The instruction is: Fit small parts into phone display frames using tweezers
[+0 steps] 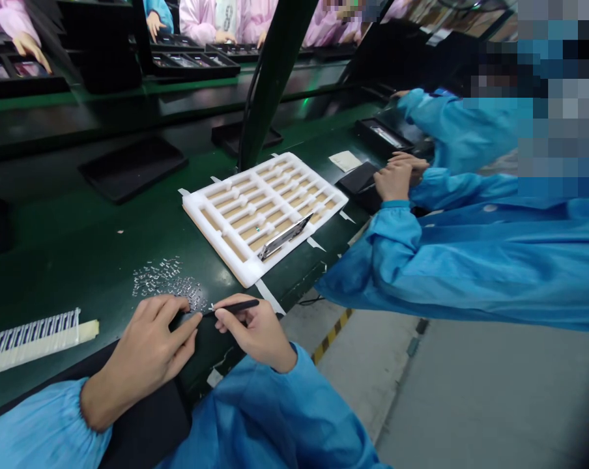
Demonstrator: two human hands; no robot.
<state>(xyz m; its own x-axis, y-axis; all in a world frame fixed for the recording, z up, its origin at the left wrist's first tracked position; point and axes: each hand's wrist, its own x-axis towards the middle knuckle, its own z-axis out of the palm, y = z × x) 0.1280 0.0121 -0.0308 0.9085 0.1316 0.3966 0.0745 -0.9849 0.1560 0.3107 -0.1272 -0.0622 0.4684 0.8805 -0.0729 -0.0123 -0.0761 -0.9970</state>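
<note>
My right hand (255, 333) pinches black tweezers (232, 307), whose tip points left toward a scatter of several tiny silver parts (163, 279) on the green table. My left hand (148, 348) rests palm down over a black tray or device (207, 339) at the table edge, fingers curled on it, thumb near the tweezer tip. Both my sleeves are blue. What lies under my left hand is hidden.
A white foam tray (258, 212) with slots holds one phone-like part (285, 238). A strip of parts on tape (30, 333) lies at left. A co-worker in blue (470, 247) works on a black tray at right. Black trays (133, 166) and a green post (270, 78) stand behind.
</note>
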